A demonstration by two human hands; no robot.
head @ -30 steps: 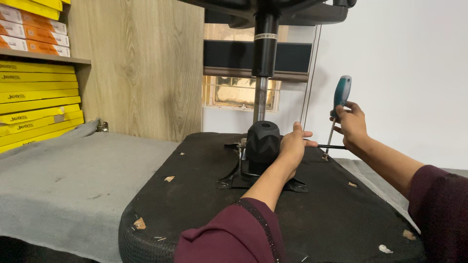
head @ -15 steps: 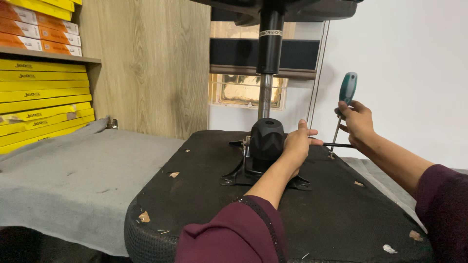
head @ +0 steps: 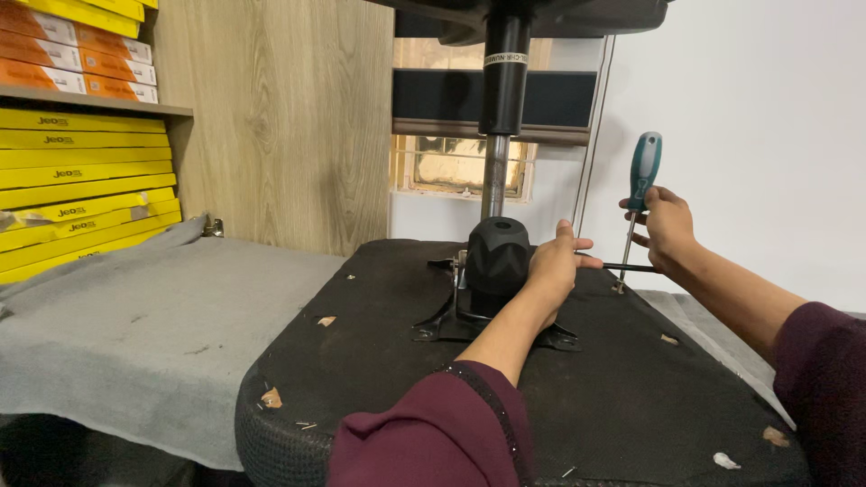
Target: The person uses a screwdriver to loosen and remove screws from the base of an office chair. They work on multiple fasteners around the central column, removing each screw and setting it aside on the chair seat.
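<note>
The black mechanism housing sits at the centre of the upturned chair seat, on a metal mounting plate from which the gas-lift column rises. Compared with a second ago, the left hand stays pressed against the housing, fingers wrapped around its faceted side, while the right hand has lifted slightly and keeps its closed grip on the screwdriver, held upright with the tip near a thin black lever rod. The teal handle is smooth plastic and the shaft slim steel. The seat underside is coarse black fabric flecked with torn foam bits. Grey felt covers the bench; flat yellow boxes are stacked at left.
</note>
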